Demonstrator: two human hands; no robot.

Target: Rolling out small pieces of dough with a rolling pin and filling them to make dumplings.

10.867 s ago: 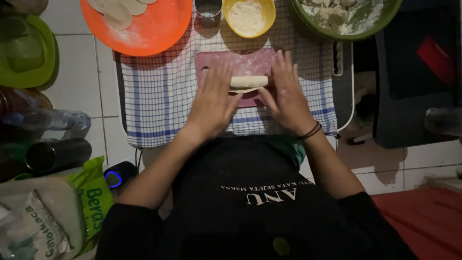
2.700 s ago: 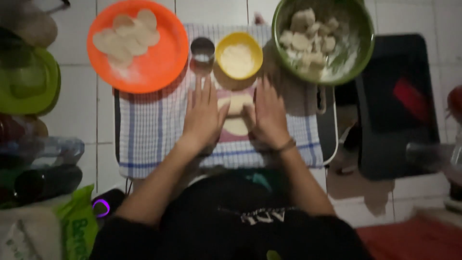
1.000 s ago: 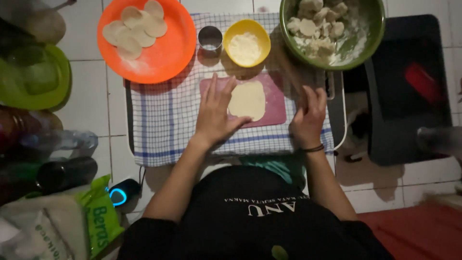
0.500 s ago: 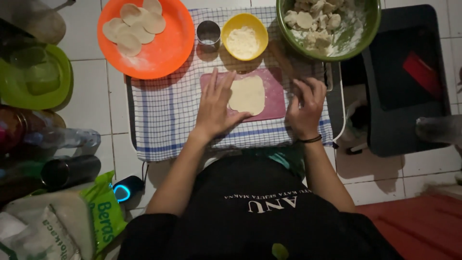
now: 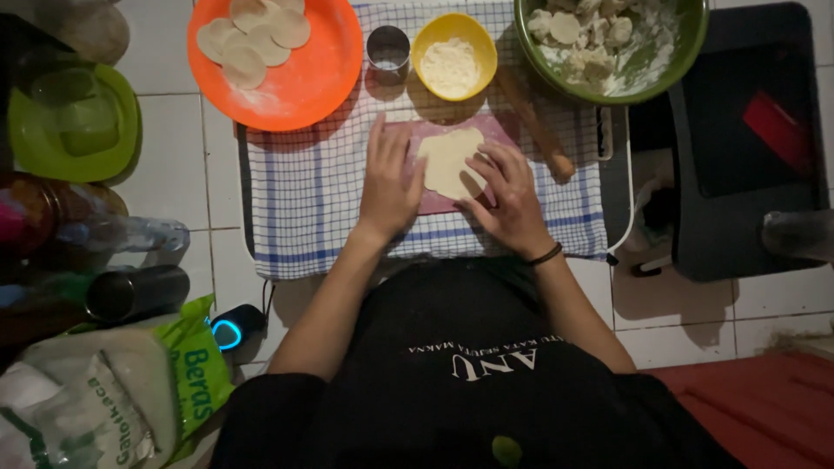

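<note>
Checked cloth [image 5: 313, 191], two hands [image 5: 388, 178] (flat), one dough round [image 5: 447, 161]

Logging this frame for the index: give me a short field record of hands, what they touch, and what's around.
left hand: flat on the pink board, beside the dough
right hand: fingers on the flattened dough
surface: checked cloth
behind board: orange plate with dough rounds, metal ring, yellow flour bowl, green bowl of dough lumps
right of dough: rolling pin
</note>
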